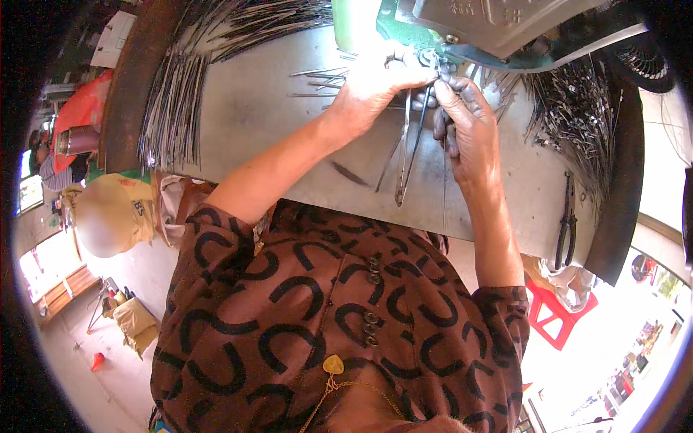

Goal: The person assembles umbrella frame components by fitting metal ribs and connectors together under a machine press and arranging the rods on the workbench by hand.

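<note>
At the front of a machine with a green body (404, 30) and a grey metal cover (498, 25), both my hands meet close together. My left hand (379, 81) is closed, its thumb and fingers pinching the upper ends of thin items. A shiny narrow metal strip (403, 155) and a dark thin rod (419, 133) hang down from there toward the table edge. My right hand (465, 108), its fingertips blackened, is curled with the thumb pressed to the fingers beside the rod. What exactly those fingertips grip is too small to make out. Bright light washes out part of the left hand.
Long thin metal rods (173, 108) lie piled on the left of the metal table (253, 94). A tangled dark heap of them (574, 108) covers the right side. Black-handled pliers (567, 220) lie near the right edge. Raised brown rims (621, 195) bound the table.
</note>
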### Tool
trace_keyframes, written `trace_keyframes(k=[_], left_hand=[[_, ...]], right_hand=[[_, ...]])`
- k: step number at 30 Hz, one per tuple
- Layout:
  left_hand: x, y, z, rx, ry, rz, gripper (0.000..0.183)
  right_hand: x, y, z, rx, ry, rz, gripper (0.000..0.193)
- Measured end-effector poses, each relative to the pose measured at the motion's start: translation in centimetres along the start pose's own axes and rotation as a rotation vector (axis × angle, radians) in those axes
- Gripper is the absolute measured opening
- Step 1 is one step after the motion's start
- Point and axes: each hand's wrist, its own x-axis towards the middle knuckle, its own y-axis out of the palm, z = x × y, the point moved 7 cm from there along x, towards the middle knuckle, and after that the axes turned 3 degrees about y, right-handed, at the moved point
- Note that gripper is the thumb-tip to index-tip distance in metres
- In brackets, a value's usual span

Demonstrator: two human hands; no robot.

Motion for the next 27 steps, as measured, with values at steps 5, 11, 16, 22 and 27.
trace_keyframes(k=[5, 11, 16, 22, 27], left_hand=[[0.4, -0.1, 0.0, -0.015, -0.015, -0.007, 0.016], [1.2, -0.4, 0.3, -0.021, -0.058, -0.070, 0.015], [1.0, -0.1, 1.6, -0.240, -0.075, -0.113, 0.014], [0.5, 0.5, 2.0, -0.374, -0.142, -0.154, 0.011], [0.6, 0.1, 1.0, -0.300, -0.066, -0.129, 0.014]], right_hand=[[0.5, -0.3, 0.4, -0.066, -0.013, 0.027, 0.020], [2.2, -0.3, 0.5, -0.031, -0.007, 0.106, 0.020], [2.4, -0.4, -0.6, 0.074, 0.038, 0.092, 0.017], [1.8, -0.1, -0.5, 0.104, 0.038, 0.058, 0.019], [2.4, -0.2, 0.1, 0.084, 0.002, 0.085, 0.020]])
